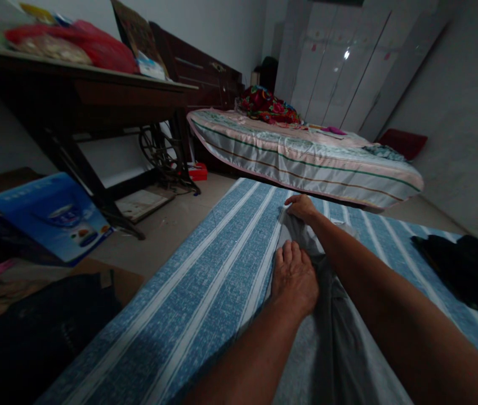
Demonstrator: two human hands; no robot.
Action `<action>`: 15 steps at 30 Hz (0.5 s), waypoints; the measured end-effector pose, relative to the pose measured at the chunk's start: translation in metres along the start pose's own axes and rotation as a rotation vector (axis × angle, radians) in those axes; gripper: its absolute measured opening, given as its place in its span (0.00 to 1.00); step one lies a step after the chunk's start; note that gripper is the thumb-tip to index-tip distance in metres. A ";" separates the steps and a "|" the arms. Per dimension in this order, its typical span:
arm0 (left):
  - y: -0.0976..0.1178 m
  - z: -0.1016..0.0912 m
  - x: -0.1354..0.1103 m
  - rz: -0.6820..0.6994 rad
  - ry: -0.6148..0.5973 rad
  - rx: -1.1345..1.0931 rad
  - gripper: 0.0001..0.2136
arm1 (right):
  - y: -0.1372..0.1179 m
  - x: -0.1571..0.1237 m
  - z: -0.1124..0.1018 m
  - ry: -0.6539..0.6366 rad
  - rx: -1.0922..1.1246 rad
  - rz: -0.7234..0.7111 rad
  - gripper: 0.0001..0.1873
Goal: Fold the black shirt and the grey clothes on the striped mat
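A long grey garment (306, 343), which looks like trousers laid lengthwise, stretches away from me over a blue-and-white striped cloth (205, 275). My left hand (294, 278) rests flat on its left part, with the fingers extended and pointing forward. Farther off, my right hand (302, 208) has its fingers curled round the far end of the garment. Part of the grey fabric runs beneath my right forearm and is hidden there. Just right of that forearm, something pale and clear (345, 228) lies on the striped cloth, too indistinct to name.
Folded dark clothing (467, 270) lies at the right. A bed (306, 152) with a red floral quilt (268, 106) stands beyond. To the left are a treadle sewing-machine table (129, 93), a blue box (53, 216) and dark clothes (44, 332) low down.
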State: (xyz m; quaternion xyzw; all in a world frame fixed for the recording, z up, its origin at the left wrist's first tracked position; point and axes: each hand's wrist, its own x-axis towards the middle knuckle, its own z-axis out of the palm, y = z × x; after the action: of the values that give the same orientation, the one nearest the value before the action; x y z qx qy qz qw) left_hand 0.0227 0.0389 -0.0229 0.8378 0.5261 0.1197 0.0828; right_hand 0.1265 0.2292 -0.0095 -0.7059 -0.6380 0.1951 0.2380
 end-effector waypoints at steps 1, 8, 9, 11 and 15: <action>0.000 -0.001 0.000 0.000 -0.012 0.003 0.23 | 0.000 0.001 0.000 0.020 -0.035 -0.027 0.15; 0.001 -0.008 -0.001 -0.002 -0.062 0.008 0.24 | 0.001 -0.003 0.006 0.134 -0.264 -0.126 0.17; 0.002 -0.008 -0.001 -0.005 -0.059 0.008 0.24 | 0.001 -0.004 0.007 0.147 -0.288 -0.124 0.16; 0.002 -0.006 0.000 -0.016 -0.043 0.001 0.23 | 0.001 -0.007 0.005 0.168 -0.324 -0.121 0.14; 0.001 0.003 0.001 -0.024 0.028 -0.015 0.21 | 0.003 -0.013 -0.015 0.182 -0.346 -0.127 0.11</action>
State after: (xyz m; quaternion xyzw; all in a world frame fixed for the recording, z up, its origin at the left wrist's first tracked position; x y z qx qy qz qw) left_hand 0.0244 0.0395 -0.0253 0.8290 0.5365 0.1341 0.0831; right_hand 0.1362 0.2148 0.0009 -0.7095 -0.6810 0.0025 0.1815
